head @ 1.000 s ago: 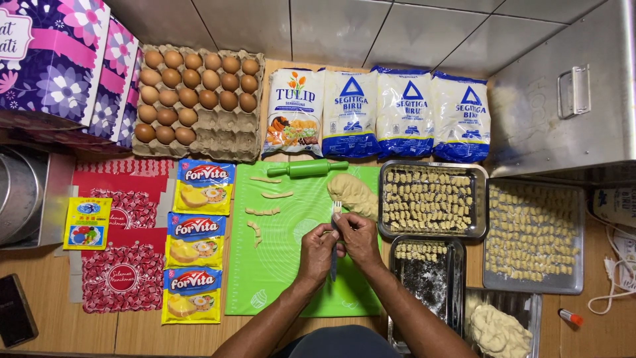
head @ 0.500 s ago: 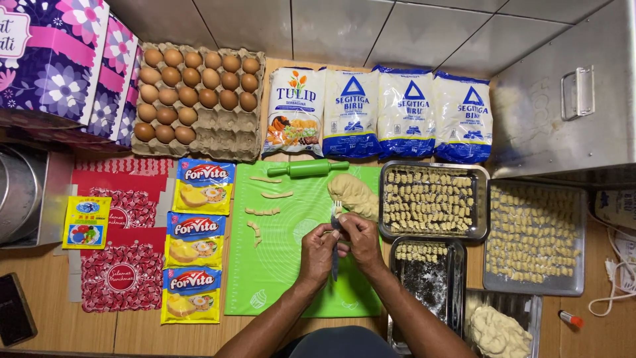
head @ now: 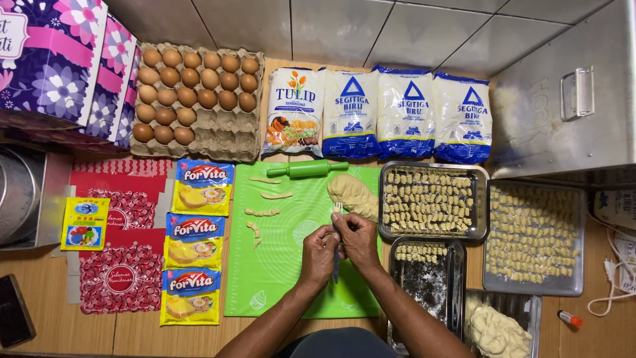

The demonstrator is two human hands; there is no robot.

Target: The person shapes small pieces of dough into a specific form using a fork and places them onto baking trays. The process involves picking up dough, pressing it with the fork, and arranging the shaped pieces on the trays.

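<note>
Both hands meet over the green silicone mat [head: 291,278]. My right hand [head: 361,240] grips a fork [head: 338,209], tines up, its dark handle hanging below the fist. My left hand [head: 319,254] presses a small piece of dough against the fork. A lump of pale dough [head: 353,195] lies on the mat just above the hands. Several short dough strips [head: 262,212] lie on the mat's left part. A green rolling pin [head: 306,169] rests along the mat's top edge.
Metal trays of shaped dough pieces [head: 429,201] [head: 533,238] stand to the right, a dark tray [head: 427,275] and a dough tray [head: 497,328] below. Flour bags [head: 405,113], an egg carton [head: 195,79] and yellow margarine sachets [head: 194,242] surround the mat. A metal box [head: 570,93] stands at the far right.
The hands stay together at the same spot on the mat; only the fingers shift slightly around the fork and dough piece.
</note>
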